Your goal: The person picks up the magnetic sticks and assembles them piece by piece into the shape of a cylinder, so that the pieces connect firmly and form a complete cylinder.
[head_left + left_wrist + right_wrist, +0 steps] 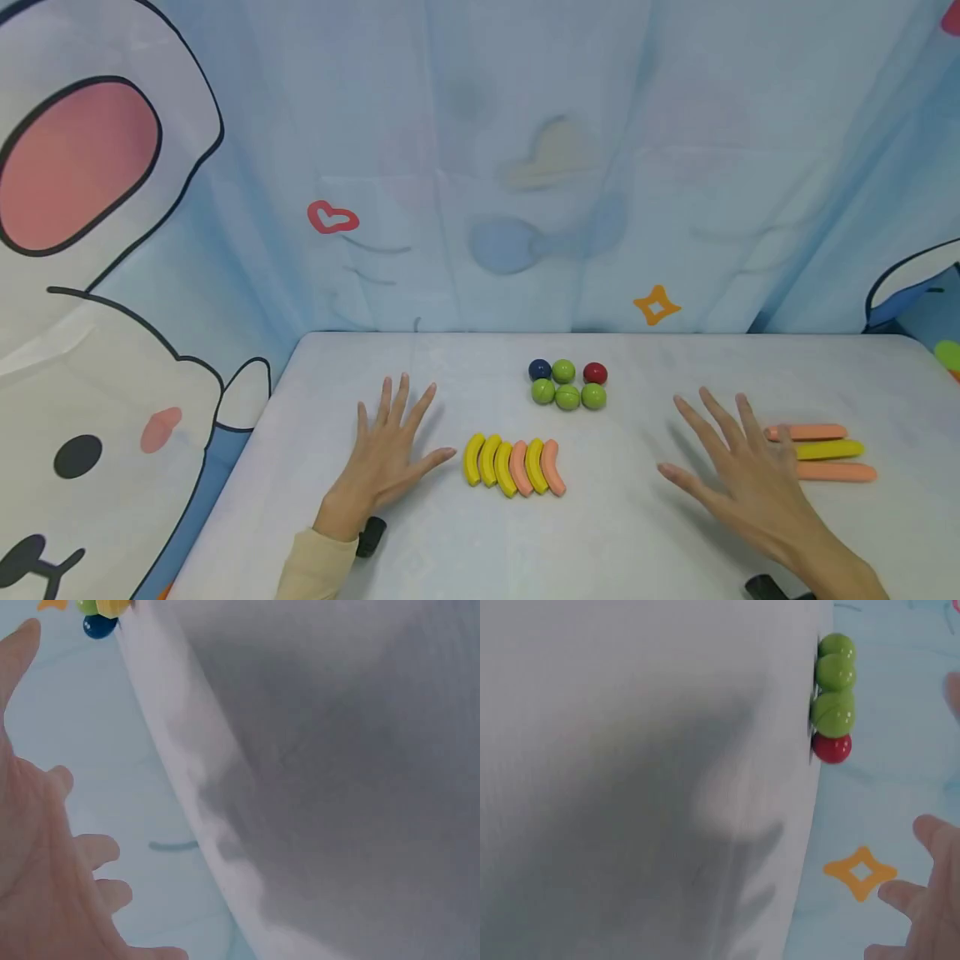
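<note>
In the head view my left hand is held over the white table with its fingers spread, left of a row of curved pieces. The row mixes yellow banana-shaped pieces and salmon-pink curved pieces. My right hand, fingers also spread and holding nothing, partly covers the left ends of two salmon-pink sticks and a yellow stick. Shiny balls lie between the hands, farther back: a dark blue ball, a red ball and several green balls.
The white tabletop ends at a light blue curtain with printed shapes. A large printed cartoon animal fills the left side. Black wrist straps show below the hands.
</note>
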The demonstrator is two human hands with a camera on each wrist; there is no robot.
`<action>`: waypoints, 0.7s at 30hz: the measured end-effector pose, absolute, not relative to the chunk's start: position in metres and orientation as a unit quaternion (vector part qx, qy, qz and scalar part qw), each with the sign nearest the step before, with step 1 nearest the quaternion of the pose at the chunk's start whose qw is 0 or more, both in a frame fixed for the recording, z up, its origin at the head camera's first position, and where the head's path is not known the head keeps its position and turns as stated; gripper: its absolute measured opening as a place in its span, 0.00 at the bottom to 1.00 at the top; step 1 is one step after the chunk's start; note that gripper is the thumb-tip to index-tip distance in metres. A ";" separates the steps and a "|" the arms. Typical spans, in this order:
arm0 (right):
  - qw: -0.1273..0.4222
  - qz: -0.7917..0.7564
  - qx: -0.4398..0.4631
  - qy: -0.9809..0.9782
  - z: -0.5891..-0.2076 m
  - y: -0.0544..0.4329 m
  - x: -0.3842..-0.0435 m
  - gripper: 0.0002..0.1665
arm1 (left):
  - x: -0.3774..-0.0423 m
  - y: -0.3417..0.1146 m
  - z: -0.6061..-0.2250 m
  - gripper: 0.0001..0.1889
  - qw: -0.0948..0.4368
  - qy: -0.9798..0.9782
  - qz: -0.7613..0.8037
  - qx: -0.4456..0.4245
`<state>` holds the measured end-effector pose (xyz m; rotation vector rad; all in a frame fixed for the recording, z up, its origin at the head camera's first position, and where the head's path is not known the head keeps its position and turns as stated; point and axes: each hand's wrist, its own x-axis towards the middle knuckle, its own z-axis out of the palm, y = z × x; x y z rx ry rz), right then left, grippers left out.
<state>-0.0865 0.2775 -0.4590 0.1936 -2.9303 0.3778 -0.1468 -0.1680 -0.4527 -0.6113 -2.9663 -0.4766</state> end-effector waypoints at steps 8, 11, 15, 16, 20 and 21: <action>0.091 0.229 0.100 -0.964 -0.448 0.249 -0.086 0.45 | -0.138 -0.147 -0.445 0.44 -0.002 -0.943 -0.248 -0.220; 0.061 0.253 0.112 -0.959 -0.446 0.232 -0.086 0.43 | -0.136 -0.134 -0.446 0.44 -0.010 -0.938 -0.252 -0.239; 0.039 0.265 0.132 -0.954 -0.447 0.212 -0.090 0.40 | -0.132 -0.114 -0.448 0.46 -0.013 -0.940 -0.219 -0.260; 0.040 0.267 0.137 -0.953 -0.447 0.208 -0.091 0.39 | -0.131 -0.108 -0.448 0.45 -0.008 -0.941 -0.203 -0.271; 0.037 0.267 0.141 -0.953 -0.448 0.200 -0.093 0.36 | -0.128 -0.083 -0.447 0.39 0.016 -0.931 -0.125 -0.343; 0.036 0.266 0.141 -0.953 -0.448 0.199 -0.094 0.35 | -0.127 -0.077 -0.448 0.37 0.023 -0.925 -0.104 -0.365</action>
